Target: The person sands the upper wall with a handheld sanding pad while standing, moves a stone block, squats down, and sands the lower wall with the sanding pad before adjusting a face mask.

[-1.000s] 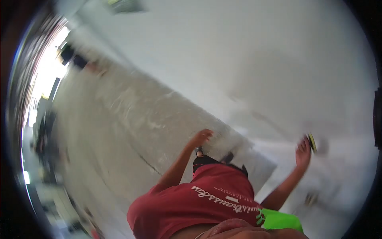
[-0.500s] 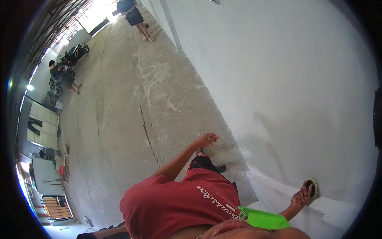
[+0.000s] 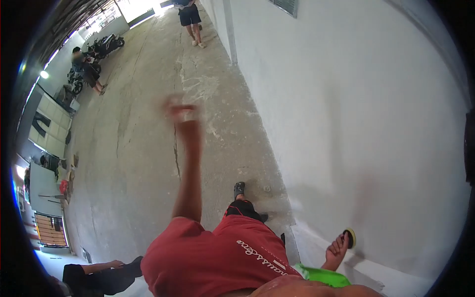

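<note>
My right hand (image 3: 336,253) is closed round the back of a round black sanding pad (image 3: 351,238) with a yellow rim. The pad is against or very close to the white wall (image 3: 376,148), low in the view; contact cannot be made out. My left hand (image 3: 180,110) is stretched out over the concrete floor, away from the wall. Motion smears its fingers, and I cannot make out anything in it.
A bright green cloth-like item (image 3: 321,276) lies by my right arm. Two people stand farther off, one near parked motorcycles (image 3: 104,47). Another person's dark-clothed legs (image 3: 99,279) show at lower left. A long crack (image 3: 175,153) runs along the concrete floor (image 3: 133,148).
My left hand has swung up and left, away from the wall, and is now blurred. The sanding pad in my right hand appears farther left, while the whole view has shifted too.
</note>
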Action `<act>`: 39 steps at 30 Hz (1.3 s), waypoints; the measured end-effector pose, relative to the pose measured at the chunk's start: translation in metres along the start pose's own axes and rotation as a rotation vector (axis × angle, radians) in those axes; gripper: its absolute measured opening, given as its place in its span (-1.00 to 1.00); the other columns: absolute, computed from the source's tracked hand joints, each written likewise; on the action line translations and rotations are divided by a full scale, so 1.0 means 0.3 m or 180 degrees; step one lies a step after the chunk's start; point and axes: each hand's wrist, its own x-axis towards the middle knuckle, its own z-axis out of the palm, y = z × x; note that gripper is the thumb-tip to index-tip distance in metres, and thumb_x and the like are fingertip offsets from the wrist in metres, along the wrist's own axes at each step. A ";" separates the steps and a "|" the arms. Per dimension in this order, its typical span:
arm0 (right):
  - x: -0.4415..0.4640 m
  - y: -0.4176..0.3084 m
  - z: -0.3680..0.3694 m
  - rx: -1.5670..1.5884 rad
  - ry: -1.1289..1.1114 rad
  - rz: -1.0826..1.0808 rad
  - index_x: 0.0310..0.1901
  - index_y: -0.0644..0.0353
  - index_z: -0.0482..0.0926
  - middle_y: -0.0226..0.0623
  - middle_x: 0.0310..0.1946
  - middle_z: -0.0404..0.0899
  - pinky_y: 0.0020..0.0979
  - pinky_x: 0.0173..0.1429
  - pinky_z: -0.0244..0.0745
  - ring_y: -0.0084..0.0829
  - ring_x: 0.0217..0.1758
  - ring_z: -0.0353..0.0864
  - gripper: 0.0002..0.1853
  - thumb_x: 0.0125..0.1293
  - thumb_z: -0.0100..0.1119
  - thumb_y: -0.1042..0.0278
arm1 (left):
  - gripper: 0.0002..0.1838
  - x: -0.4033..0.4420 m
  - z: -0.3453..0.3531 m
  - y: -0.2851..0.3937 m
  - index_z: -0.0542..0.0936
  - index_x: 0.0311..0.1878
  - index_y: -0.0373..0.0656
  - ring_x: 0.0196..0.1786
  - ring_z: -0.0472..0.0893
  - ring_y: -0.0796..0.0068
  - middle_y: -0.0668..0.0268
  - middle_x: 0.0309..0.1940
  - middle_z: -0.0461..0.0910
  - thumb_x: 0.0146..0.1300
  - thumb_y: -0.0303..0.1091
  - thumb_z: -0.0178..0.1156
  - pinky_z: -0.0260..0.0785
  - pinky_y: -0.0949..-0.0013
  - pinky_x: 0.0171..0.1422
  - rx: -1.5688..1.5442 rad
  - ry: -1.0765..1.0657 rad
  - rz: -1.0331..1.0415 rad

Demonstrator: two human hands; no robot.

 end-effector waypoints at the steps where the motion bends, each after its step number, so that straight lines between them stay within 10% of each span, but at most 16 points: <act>1: 0.049 0.035 0.024 -0.0016 0.0051 -0.0013 -0.34 0.11 0.50 -0.59 -0.78 0.17 -0.64 -0.87 -0.04 -0.72 -0.87 0.02 -0.72 0.45 0.05 0.10 | -0.60 -0.118 0.103 -0.030 0.42 0.17 -0.28 -0.07 0.57 0.33 0.14 -0.05 0.54 0.38 -0.24 0.07 0.43 0.21 0.06 0.0309 -0.1551 -0.0288; 3: 0.133 0.105 0.107 -0.0138 0.0144 -0.0027 -0.37 0.06 0.48 -0.61 -0.76 0.18 -0.65 -0.84 -0.04 -0.74 -0.84 0.04 -0.73 0.41 0.12 0.08 | -0.55 -0.443 0.285 -0.080 0.44 0.19 -0.28 -0.06 0.63 0.35 0.13 -0.08 0.60 0.33 -0.23 0.14 0.45 0.15 0.14 -0.1339 -0.3361 -0.1985; 5: 0.216 0.168 0.189 -0.0554 -0.0009 -0.0024 -0.41 0.00 0.44 -0.64 -0.70 0.21 -0.62 -0.74 -0.05 -0.72 -0.75 0.11 -0.72 0.37 0.19 0.06 | -0.62 -0.757 0.308 0.033 0.50 0.13 -0.31 -0.15 0.63 0.38 0.19 -0.10 0.59 0.31 -0.31 0.11 0.54 0.28 -0.04 -0.2243 -0.3630 -0.2853; 12: 0.283 0.414 0.525 -0.3096 -0.0326 -0.1427 -0.11 0.13 0.60 -0.43 -0.30 0.60 -0.48 -0.17 0.39 -0.60 -0.22 0.55 -0.77 0.33 0.24 0.18 | -0.60 -0.779 0.101 0.531 0.50 0.11 -0.22 -0.20 0.63 0.36 0.18 -0.14 0.62 0.42 -0.10 0.09 0.52 0.29 -0.06 -0.2370 -0.5971 -0.0876; 18: 0.309 0.505 0.598 -0.3801 -0.0579 -0.1486 0.03 0.27 0.59 -0.29 -0.07 0.64 -0.37 0.15 0.42 -0.48 0.00 0.58 -0.61 0.35 0.22 0.12 | -0.70 -0.687 0.118 0.563 0.55 0.03 -0.23 -0.17 0.66 0.31 0.13 -0.11 0.63 0.35 -0.25 0.19 0.52 0.25 -0.09 -0.2794 -0.5629 0.0134; 25: 0.327 0.594 0.654 -0.3803 -0.1104 -0.1142 0.02 0.26 0.57 -0.34 -0.10 0.63 -0.42 0.12 0.44 -0.50 -0.03 0.57 -0.66 0.39 0.19 0.17 | -0.79 -0.672 0.165 0.471 0.62 -0.13 -0.30 -0.31 0.67 0.32 0.16 -0.38 0.68 0.32 -0.36 0.15 0.50 0.27 -0.15 -0.2778 -0.5742 -0.0265; 39: 0.394 0.779 0.906 -0.3632 -0.1173 -0.0965 0.09 0.31 0.55 -0.28 -0.03 0.61 -0.40 0.17 0.44 -0.47 0.04 0.54 -0.61 0.39 0.14 0.18 | -0.76 -0.450 0.350 0.279 0.62 -0.10 -0.26 -0.33 0.58 0.41 0.17 -0.34 0.67 0.33 -0.28 0.15 0.44 0.29 -0.13 -0.3017 -0.5858 -0.0091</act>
